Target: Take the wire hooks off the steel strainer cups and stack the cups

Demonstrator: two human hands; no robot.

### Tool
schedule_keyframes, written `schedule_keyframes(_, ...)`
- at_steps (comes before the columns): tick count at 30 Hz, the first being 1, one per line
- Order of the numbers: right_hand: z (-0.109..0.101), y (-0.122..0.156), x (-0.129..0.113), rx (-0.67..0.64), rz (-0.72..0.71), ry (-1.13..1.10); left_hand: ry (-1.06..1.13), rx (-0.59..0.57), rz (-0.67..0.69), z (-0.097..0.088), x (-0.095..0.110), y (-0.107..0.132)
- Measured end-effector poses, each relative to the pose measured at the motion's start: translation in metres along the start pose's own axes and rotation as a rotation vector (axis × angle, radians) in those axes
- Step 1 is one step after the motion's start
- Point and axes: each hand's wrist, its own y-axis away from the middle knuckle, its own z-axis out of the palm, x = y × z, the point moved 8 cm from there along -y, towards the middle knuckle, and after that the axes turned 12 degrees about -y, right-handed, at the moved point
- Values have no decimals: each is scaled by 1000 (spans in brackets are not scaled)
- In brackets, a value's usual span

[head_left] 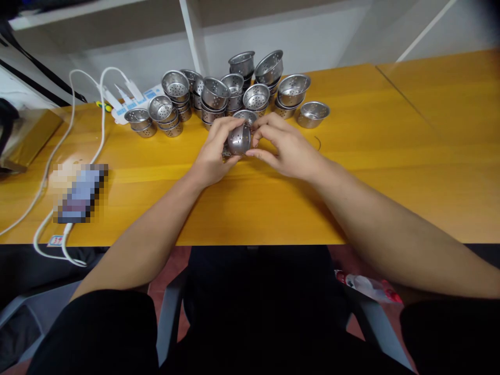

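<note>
A metal strainer basket (239,140), lying on its side, is between my two hands just above the wooden table (250,219). My left hand (215,151) wraps round the basket's left side, fingers over the top and thumb below. At its rim on the right, my right hand (287,147) pinches with thumb and fingers; whether it also holds a small part there is hidden. Directly behind the hands stand stacks of similar perforated baskets (215,94). One single basket (313,113) sits apart at the right end of the stacks.
A white power strip (136,101) with plugged-in cables is at the back left. Nearer, a phone (82,195) lies beside a looping white cable (103,120). A thin curved wire (318,142) rests right of my hands. A plastic packet (367,286) is by the chair's right armrest.
</note>
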Motion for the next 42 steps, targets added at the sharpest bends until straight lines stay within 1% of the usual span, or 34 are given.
schedule_keyframes(4,-2,3,6,17,-50,-10,24,51,84,3,-5,0)
schedule_keyframes(6,-1,3,9,36,-96,-32,57,77,122,8,-10,0)
schedule_keyframes(8,-3,3,12,83,-123,-45,78,96,136,12,-18,0)
schedule_keyframes(11,-15,3,20,206,-84,-10,86,124,89,17,-38,1)
schedule_keyframes(13,-28,4,31,236,-21,38,100,167,24,17,-56,3)
schedule_keyframes(15,-38,5,47,155,40,91,119,224,-31,15,-74,5)
schedule_keyframes(16,-41,6,56,78,64,120,126,242,-48,15,-81,6)
schedule_keyframes(18,-47,9,80,-73,134,176,130,237,-68,16,-90,8)
schedule_keyframes(20,-50,13,103,-187,197,220,135,193,-88,18,-92,9)
schedule_keyframes(22,-50,17,117,-245,239,261,150,149,-113,19,-88,10)
schedule_keyframes(23,-49,18,121,-251,252,277,156,134,-125,19,-86,10)
schedule_keyframes(25,-47,17,119,-197,264,289,159,111,-148,18,-81,10)
schedule_keyframes(26,-46,16,115,-156,256,284,158,101,-156,17,-78,10)
schedule_keyframes(29,-38,12,88,-58,174,250,171,71,-170,17,-73,10)
schedule_keyframes(32,-22,8,62,-54,112,209,199,59,-186,17,-70,9)
schedule_keyframes(34,-12,4,54,-48,97,197,214,57,-202,17,-69,8)
schedule_keyframes(37,0,-4,53,-20,68,195,243,48,-212,18,-67,7)
schedule_keyframes(39,8,-10,60,-11,51,192,261,37,-208,19,-66,7)
schedule_keyframes(42,18,-16,75,-47,57,188,250,23,-206,21,-67,7)
